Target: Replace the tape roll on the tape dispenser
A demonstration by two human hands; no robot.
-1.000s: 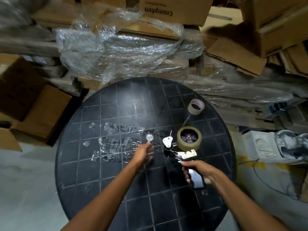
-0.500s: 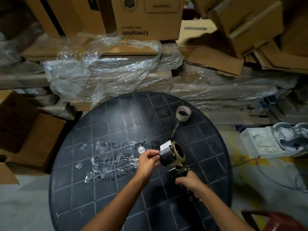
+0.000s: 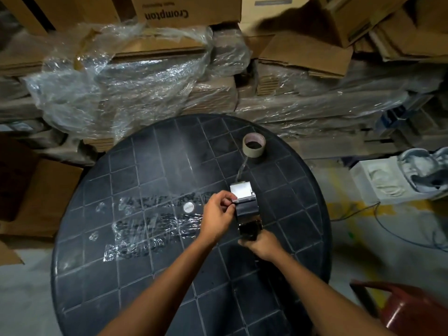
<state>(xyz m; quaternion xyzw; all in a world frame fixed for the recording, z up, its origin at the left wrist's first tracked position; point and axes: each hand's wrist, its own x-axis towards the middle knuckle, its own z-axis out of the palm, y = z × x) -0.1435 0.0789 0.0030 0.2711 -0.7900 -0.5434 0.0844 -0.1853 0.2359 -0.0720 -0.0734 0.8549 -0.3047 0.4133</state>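
Note:
I hold the tape dispenser [image 3: 246, 207] above the round black table [image 3: 150, 170], its metal plate pointing away from me. My right hand [image 3: 263, 244] grips its handle from below. My left hand [image 3: 217, 215] pinches the dispenser's left side, just under the metal plate. The roll mounted on it is hidden by the dark body. A nearly spent tape roll [image 3: 253, 144] stands on the table's far side, with a loose strip of tape trailing toward the dispenser. A small silver disc [image 3: 188, 207] lies on the table left of my left hand.
Strips of clear tape [image 3: 150, 221] are stuck to the table's middle. Plastic-wrapped cardboard stacks [image 3: 135, 76] and boxes crowd behind the table. White foam packing [image 3: 388, 180] sits on the floor at right, a red object [image 3: 412, 309] at lower right.
The dispenser has been lifted off the table and turned so that its plate faces away. My left hand moved from the table onto its side. The camera tilted down.

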